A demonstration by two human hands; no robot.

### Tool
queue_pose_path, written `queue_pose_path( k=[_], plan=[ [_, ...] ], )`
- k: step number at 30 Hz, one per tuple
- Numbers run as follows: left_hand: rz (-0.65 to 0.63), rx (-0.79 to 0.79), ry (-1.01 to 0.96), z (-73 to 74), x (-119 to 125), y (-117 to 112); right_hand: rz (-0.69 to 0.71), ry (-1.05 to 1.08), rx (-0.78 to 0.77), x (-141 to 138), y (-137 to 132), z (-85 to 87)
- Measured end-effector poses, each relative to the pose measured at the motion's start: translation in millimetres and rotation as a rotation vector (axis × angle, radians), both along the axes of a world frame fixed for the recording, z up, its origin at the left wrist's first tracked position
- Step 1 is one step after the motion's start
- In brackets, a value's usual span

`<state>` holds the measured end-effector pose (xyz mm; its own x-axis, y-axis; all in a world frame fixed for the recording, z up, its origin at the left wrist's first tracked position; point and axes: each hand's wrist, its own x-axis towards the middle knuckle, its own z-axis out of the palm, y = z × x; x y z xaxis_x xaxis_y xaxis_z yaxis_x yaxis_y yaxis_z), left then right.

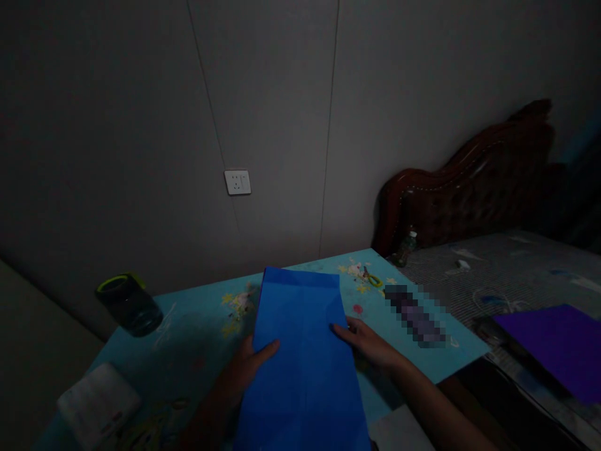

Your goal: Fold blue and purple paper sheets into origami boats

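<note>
A folded sheet of blue paper (300, 351) lies lengthwise on a light blue table (197, 332) printed with cartoon figures. My left hand (251, 363) rests at the sheet's left edge, thumb on top of the paper and fingers under or beside it. My right hand (369, 341) lies at the right edge, fingertips flat on the paper. Both hands press or hold the sheet's sides; the room is dim.
A dark glass jar with a green rim (128, 302) stands at the table's far left. A white pack (96, 404) lies near left. A bed with purple paper (558, 344) and a carved wooden headboard (474, 188) is on the right. A wall socket (237, 182) sits ahead.
</note>
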<state>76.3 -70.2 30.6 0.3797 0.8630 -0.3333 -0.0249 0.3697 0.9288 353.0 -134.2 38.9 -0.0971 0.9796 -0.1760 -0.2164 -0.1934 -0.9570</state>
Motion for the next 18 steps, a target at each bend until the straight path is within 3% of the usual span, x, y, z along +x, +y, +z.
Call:
queue_pose_path(
  k=[7, 11, 13, 18],
  plan=[
    [0.062, -0.075, -0.068, 7.1, 3.1, -13.0, -0.151, -0.026, 0.109, -7.0, 14.6, -12.5],
    [0.089, -0.111, -0.419, -0.5, -11.3, -9.0, -0.301, 0.09, 0.081, -10.1, 28.9, -8.9],
    [0.088, -0.094, -0.551, -3.3, -13.4, -8.4, -0.388, 0.189, 0.049, -20.5, 34.4, -8.5],
    [0.214, -0.033, -0.606, -6.5, 0.3, -15.7, -0.463, 0.316, 0.075, -67.9, 35.8, -22.9]
  ],
)
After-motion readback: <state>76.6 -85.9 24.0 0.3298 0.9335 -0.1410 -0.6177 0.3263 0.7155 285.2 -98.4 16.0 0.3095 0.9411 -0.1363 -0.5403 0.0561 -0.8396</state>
